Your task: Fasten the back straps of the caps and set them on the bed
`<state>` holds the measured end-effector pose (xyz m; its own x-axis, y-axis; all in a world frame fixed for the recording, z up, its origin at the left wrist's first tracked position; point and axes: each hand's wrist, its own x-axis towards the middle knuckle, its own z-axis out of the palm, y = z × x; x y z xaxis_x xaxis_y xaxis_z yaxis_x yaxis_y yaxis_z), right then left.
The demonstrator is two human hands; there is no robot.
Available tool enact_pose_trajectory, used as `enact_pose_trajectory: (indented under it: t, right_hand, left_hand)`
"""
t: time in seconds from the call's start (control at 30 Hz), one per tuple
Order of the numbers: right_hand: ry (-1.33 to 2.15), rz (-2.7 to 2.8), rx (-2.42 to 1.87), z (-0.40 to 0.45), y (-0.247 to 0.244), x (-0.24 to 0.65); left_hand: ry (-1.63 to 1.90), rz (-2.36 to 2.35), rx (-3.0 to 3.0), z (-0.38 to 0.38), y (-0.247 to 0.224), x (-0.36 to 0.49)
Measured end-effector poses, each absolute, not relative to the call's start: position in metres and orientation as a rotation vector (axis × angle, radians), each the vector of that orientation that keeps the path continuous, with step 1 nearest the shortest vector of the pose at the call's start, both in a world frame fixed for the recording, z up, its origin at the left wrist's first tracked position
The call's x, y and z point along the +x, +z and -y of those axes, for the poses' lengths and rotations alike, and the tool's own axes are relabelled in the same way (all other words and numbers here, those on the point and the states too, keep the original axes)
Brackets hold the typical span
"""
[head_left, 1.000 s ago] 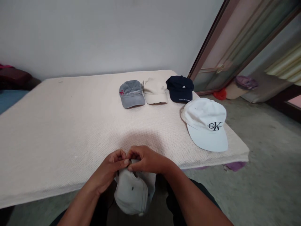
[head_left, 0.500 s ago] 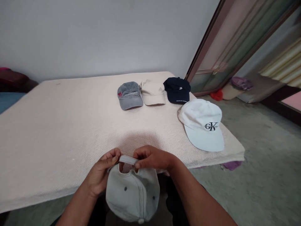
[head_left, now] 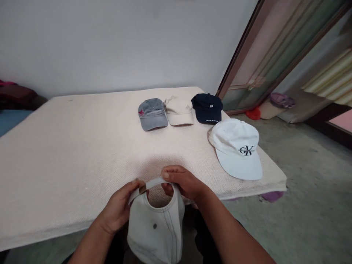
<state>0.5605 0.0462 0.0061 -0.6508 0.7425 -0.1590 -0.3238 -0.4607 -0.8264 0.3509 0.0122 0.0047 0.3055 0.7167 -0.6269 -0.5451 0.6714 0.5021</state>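
A pale grey-white baseball cap (head_left: 154, 234) is held low in front of me, its back opening and strap facing up. My left hand (head_left: 121, 201) is closed on the strap's left end, beside a small brown buckle (head_left: 142, 189). Thumb and fingers of my right hand (head_left: 183, 181) pinch the strap near its right end. The strap bows over the arched opening between both hands. Ahead on the covered surface lie a grey cap (head_left: 153, 114), a beige cap (head_left: 179, 111), a navy cap (head_left: 207, 108) and a white cap with black letters (head_left: 236, 148).
A cream textured cloth (head_left: 68, 157) covers the broad surface, which ends at a right corner above the grey floor (head_left: 310, 205). A wall (head_left: 123, 44) stands behind. To the right are a framed glass door (head_left: 264, 62) and a bin (head_left: 275, 106).
The strap now bows farther from the cap, and the back opening shows wider. My right hand has shifted slightly up and right. The cap has turned a little; the brown buckle has come into view.
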Motion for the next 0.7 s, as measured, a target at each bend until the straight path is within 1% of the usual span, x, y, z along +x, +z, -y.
enact_pose_trajectory:
  t: [0.17, 0.23, 0.4, 0.5, 0.6, 0.7]
  right_hand:
    - [2.158, 0.899, -0.711, -0.044, 0.006, 0.555]
    - [2.181, 0.871, -0.708, -0.045, 0.007, 0.555]
    - [2.153, 1.113, -0.709, -0.049, 0.008, 0.566]
    - [2.196, 1.169, -0.696, -0.051, 0.008, 0.579]
    - [2.209, 1.015, -0.676, -0.053, 0.006, 0.589]
    - [2.097, 0.775, -0.666, -0.056, 0.005, 0.598]
  left_hand:
    - [0.755, -0.808, 0.350, -0.011, 0.006, 0.355]
    - [0.786, -0.766, 0.342, -0.011, 0.008, 0.356]
    - [0.916, -0.741, 0.149, -0.011, 0.014, 0.348]
    - [0.888, -0.724, 0.025, -0.014, 0.016, 0.341]
    - [0.800, -0.724, 0.006, -0.019, 0.017, 0.343]
    - [0.826, -0.757, 0.117, -0.024, 0.016, 0.353]
